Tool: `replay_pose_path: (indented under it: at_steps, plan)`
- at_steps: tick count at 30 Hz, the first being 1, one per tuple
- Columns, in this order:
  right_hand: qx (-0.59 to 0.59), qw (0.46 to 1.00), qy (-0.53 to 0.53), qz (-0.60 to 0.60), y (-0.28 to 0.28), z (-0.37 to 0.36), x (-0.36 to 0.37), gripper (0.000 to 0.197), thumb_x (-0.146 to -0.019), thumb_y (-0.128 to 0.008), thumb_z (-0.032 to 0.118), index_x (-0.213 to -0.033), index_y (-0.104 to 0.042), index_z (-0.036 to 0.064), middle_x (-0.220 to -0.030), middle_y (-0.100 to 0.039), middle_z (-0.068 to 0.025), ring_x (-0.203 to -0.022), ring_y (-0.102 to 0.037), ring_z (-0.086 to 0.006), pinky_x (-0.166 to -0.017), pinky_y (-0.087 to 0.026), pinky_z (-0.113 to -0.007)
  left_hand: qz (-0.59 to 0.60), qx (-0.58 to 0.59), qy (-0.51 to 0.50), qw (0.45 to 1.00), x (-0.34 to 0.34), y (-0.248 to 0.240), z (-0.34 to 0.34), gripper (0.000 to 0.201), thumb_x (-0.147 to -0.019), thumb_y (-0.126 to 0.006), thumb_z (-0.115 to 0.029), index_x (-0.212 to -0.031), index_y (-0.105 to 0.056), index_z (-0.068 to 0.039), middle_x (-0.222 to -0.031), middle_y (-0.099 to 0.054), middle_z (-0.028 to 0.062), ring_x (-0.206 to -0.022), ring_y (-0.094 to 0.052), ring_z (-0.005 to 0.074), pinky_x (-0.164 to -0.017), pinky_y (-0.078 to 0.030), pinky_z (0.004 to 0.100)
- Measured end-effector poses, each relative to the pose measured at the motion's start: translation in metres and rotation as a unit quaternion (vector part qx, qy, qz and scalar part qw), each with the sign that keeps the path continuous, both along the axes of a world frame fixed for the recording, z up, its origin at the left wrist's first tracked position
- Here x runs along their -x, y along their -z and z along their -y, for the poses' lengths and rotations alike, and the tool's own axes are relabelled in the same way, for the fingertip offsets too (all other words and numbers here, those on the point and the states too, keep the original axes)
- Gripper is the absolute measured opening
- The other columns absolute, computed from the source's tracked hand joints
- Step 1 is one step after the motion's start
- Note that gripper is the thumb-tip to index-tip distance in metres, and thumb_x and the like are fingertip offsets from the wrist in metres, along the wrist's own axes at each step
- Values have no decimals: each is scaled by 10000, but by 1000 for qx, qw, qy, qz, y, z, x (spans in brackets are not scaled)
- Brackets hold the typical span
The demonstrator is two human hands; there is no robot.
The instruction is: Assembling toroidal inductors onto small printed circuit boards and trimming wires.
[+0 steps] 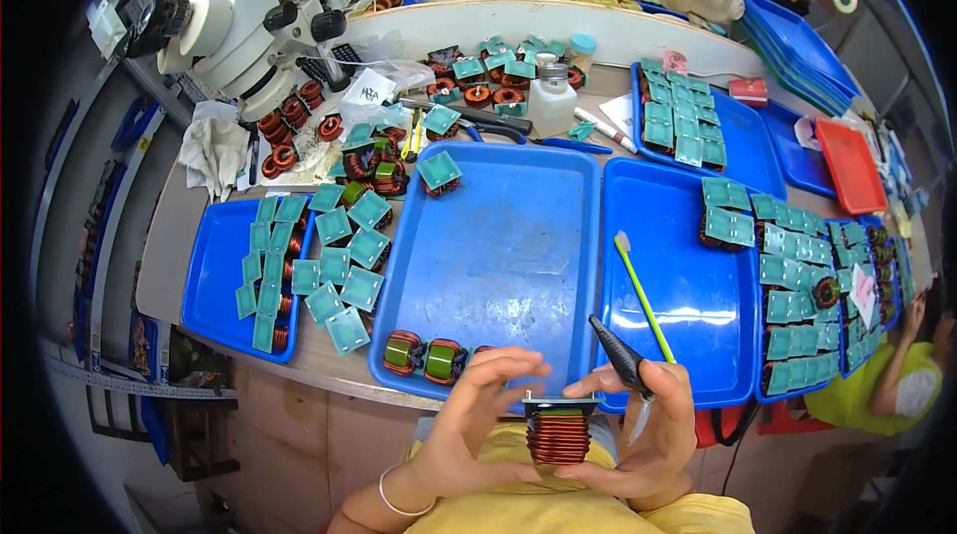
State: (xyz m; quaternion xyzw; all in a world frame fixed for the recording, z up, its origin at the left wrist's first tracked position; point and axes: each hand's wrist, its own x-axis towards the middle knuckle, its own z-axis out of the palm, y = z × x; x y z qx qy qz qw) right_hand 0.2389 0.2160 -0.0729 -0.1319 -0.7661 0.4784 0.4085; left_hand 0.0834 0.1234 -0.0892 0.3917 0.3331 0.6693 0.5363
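One board-topped coil [557, 436], near side, pinched upright by right hand [666, 439], tool [620, 355] also gripped, presumably for readiness; left hand [461, 446] alongside, grasp undeterminable.

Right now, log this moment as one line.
left hand: at copper coil, contact unclear | right hand: holding coil and black tool | coil: board uppermost | green-handled brush: in blue tray

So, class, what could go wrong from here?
The coil is between the left hand and right hand, beyond the tray's near edge: a slip might drop it.
The right hand also holds a black tool near the coil's board, which it could scratch.
Green boards crowd left of the tray; a nudge might shift them.
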Motion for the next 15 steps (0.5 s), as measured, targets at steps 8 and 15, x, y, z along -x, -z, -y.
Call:
replay_pose_path:
  at_steps: [8, 15]
  plan:
    - [-23, 1000, -9, 5, 3, -4, 6, 877, -587, -834, 175, -1268, -327, -43, -1136, -449, -181, -970, -576, -275, -815, -467, -326, -251, 63, -50, 965, 5, -7, 8, 778, -580, -811, -59, -1240, -404, -9, -1205, -411, 98, -1097, -458, 200, -927, -401, 317]
    - [47, 999, -11, -16, 10, -8, -1, 963, -551, -851, 220, -1297, -297, -32, -1153, -441, -191, -992, -567, -280, -850, -448, -345, -53, 73, -37, 995, 1, -17, 4, 714, -629, -750, 43, -1251, -400, 11, -1154, -419, 86, -1105, -440, 171, -921, -426, 314]
